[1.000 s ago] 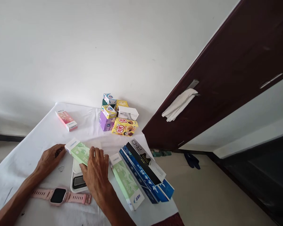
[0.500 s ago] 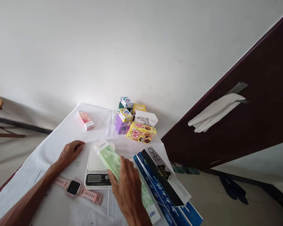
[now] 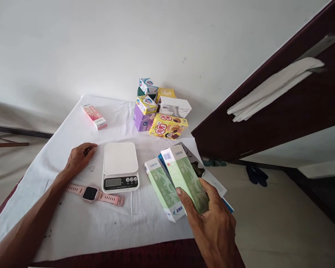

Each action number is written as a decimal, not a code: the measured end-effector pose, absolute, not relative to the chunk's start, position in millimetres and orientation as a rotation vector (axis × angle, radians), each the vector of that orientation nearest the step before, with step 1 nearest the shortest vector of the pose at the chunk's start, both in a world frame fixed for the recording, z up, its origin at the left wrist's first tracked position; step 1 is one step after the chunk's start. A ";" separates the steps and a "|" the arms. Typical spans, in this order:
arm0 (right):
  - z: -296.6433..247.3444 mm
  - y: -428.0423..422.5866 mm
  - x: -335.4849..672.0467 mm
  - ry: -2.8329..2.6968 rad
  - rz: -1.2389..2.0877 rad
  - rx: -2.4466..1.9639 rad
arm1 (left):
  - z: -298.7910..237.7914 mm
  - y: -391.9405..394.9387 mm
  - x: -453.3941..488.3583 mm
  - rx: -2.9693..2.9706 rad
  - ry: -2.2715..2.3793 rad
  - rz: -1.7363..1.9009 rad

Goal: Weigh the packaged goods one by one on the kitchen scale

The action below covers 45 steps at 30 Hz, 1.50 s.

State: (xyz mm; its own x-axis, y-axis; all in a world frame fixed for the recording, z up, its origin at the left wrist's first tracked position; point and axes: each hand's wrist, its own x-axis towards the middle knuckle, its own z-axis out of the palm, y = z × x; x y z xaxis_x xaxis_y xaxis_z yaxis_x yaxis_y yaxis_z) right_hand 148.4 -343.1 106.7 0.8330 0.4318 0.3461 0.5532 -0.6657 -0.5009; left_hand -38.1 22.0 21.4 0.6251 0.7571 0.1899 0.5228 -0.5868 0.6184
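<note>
My right hand (image 3: 209, 219) grips a long green-and-white box (image 3: 184, 176), holding it tilted above the right end of the table, over a blue box and a black-and-white box (image 3: 201, 169). A second, matching green box (image 3: 163, 188) lies flat on the white cloth just left of it. My left hand (image 3: 79, 158) rests on the cloth with its fingers curled, holding nothing that I can make out, left of a white kitchen scale (image 3: 120, 165) whose plate is bare. A pink smartwatch (image 3: 93, 193) lies in front of the scale.
A cluster of small boxes (image 3: 162, 111) stands at the table's far edge against the wall. A pink box (image 3: 94, 116) lies at the far left. A dark wooden door (image 3: 281, 104) with white cloth (image 3: 273, 87) on its handle stands to the right. The table's front edge (image 3: 114, 257) shows dark red.
My right hand lifted the green box off the scale and carried it right, beside the other green box. The left hand stayed on the cloth. The camera view shifted.
</note>
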 end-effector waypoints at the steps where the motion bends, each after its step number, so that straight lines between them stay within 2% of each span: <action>1: 103.5 -341.9 147.7 -0.756 -0.272 -2.404 | 21.1 22.1 -38.3 2.330 1.005 0.604; 10: 49.0 -332.6 140.4 -1.142 -0.609 -2.507 | 18.3 22.9 -38.0 2.294 0.997 0.617; 16: 80.3 -316.5 136.0 -1.337 -0.759 -2.490 | 16.5 23.0 -37.1 2.308 0.911 0.671; 19: 99.3 -277.5 128.5 -1.477 -0.676 -2.305 | 14.1 23.1 -36.8 2.297 0.878 0.694; 23: 109.1 -188.6 117.2 -1.606 -0.388 -2.125 | 10.3 23.6 -37.0 2.277 0.849 0.703; 28: 111.0 -55.0 114.8 -1.620 -0.049 -2.263 | 7.0 24.5 -37.2 2.276 0.804 0.719; 34: 85.8 60.4 124.5 -1.545 0.092 -2.349 | 2.7 24.7 -36.0 2.276 0.795 0.728; 40: 65.2 80.7 122.2 -1.521 0.085 -2.343 | 0.9 24.3 -35.6 2.265 0.804 0.733; 45: 82.4 32.6 123.4 -1.505 0.019 -2.313 | 1.0 24.3 -36.3 2.283 0.794 0.736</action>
State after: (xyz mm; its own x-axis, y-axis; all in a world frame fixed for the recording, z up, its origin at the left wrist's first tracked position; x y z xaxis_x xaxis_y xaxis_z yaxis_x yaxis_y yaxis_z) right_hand 123.4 32.6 82.4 0.4266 0.8838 0.1920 0.8787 -0.3547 -0.3196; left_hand -36.3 24.3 1.0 0.6666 0.6836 0.2971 0.3477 -0.6378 0.6873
